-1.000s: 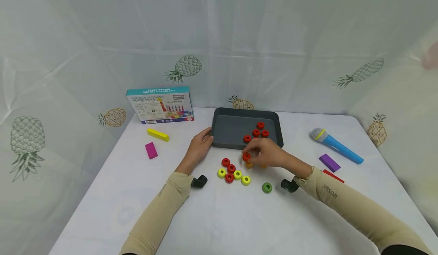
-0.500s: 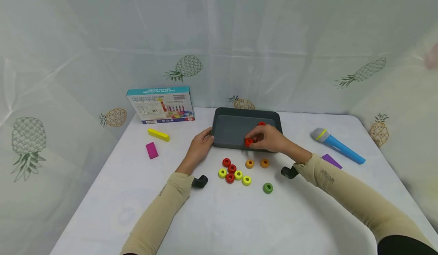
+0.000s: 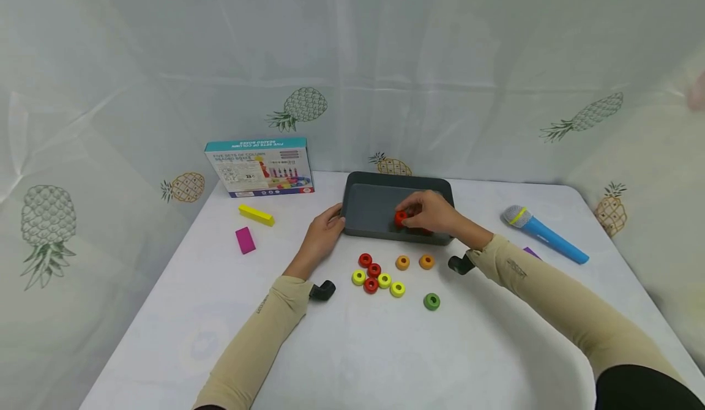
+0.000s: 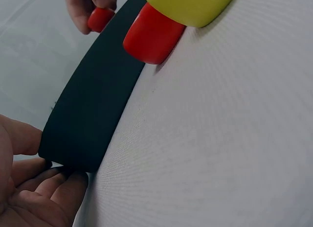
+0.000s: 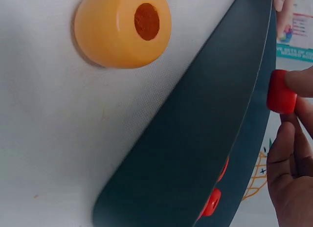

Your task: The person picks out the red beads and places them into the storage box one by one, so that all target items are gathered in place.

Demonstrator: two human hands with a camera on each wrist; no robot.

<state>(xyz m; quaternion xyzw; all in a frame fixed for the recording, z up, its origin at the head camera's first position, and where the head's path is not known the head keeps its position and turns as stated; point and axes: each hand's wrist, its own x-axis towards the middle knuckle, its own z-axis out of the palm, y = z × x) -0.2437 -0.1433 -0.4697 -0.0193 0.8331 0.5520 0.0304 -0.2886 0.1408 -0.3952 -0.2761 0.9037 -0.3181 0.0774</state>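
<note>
Red bead (image 3: 400, 218) moved toward 12 o'clock, now over tray (image 3: 366, 205), pinched by right hand (image 3: 431, 212); left hand (image 3: 322, 235), apart, grips tray's 8 o'clock corner.

There is one left hand (image 3: 321, 237) and one right hand (image 3: 432, 213); one tray (image 3: 371, 205); one further red bead (image 3: 400, 218) in the right hand; at least two tray beads (image 5: 211, 202), both red, the full number hidden; on one table (image 3: 352, 355), three red beads (image 3: 374, 270), three yellow beads (image 3: 384, 280), two orange beads (image 3: 402, 262), one green bead (image 3: 432, 301); one yellow block (image 3: 256, 215), one magenta block (image 3: 245, 240), one purple block (image 3: 532, 251); one box (image 3: 261, 168); one microphone (image 3: 548, 235); six printed pineapples (image 3: 305, 104).
</note>
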